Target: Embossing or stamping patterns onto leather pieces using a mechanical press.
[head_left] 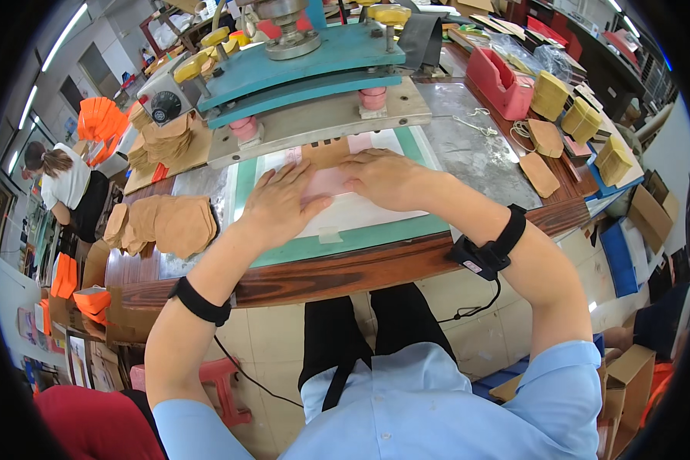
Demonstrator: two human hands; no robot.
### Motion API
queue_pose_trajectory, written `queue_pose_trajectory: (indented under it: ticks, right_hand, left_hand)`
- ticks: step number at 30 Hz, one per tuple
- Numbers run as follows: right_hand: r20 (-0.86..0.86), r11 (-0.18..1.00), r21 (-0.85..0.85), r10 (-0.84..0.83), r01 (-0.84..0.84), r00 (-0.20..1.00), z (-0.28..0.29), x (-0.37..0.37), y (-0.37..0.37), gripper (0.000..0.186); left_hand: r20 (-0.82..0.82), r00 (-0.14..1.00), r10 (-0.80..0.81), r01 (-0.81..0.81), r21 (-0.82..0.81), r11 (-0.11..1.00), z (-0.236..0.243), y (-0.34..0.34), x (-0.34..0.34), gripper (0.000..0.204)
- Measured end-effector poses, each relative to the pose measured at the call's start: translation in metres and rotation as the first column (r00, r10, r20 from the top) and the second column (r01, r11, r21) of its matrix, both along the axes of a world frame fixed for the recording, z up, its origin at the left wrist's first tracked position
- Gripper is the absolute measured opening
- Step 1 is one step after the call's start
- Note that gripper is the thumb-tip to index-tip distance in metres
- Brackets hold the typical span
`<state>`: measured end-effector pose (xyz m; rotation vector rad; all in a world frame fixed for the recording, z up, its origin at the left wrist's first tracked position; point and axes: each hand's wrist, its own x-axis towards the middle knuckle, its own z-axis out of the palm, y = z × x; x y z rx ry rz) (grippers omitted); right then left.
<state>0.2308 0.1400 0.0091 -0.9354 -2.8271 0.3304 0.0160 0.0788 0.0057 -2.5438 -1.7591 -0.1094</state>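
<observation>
My left hand [280, 201] lies with its fingers stretched out at the left edge of a small tan leather-like piece [326, 156]. On that piece's right side rests my right hand [387, 178], fingers extended and flat. Part of the piece's far end shows dark marks beneath the press. Under both hands lie a pale pink patch [328, 182] and a white sheet [391, 213] on a green mat [360, 234]. Just beyond my fingertips stands a press with a teal plate [307, 65] above a grey metal plate [322, 123]. My fingers hide the piece's sides.
Stacked tan pieces [180, 222] lie left of the mat, with more [165, 142] behind on a board. At right are a red tape dispenser [500, 83], loose tan pieces [539, 175] and tied yellowish bundles [581, 120]. The wooden table edge [345, 272] runs before me. Another person [67, 180] works far left.
</observation>
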Motion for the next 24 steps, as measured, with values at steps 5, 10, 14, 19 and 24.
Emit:
queue_pose_trajectory:
  ticks: [5,10,14,19,24]
  right_hand:
    - [-0.072,0.996,0.084,-0.02,0.026,0.997,-0.001,-0.005,0.004,0.031]
    - [-0.121,0.959,0.282,0.047,-0.011,0.992,-0.019,0.0,0.013,0.027]
    - [-0.103,0.962,0.269,0.072,-0.042,0.992,-0.018,0.001,0.02,0.028]
    - [-0.221,0.933,0.361,0.099,-0.013,0.97,-0.026,0.001,0.022,0.03]
    - [-0.173,0.938,0.346,0.094,-0.029,0.98,-0.025,0.0,0.021,0.028]
  left_hand:
    - [0.06,0.998,-0.008,0.009,-0.008,1.0,0.001,0.003,-0.003,0.068]
    - [0.02,1.0,-0.019,0.017,0.079,0.997,0.005,0.0,-0.001,0.063]
    - [0.125,0.991,-0.05,0.043,0.06,0.997,-0.001,0.004,-0.007,0.06]
    - [0.188,0.982,-0.029,0.025,0.021,0.999,0.001,0.008,-0.007,0.057]
    - [0.157,0.986,-0.052,0.041,0.072,0.997,-0.003,0.005,-0.006,0.054]
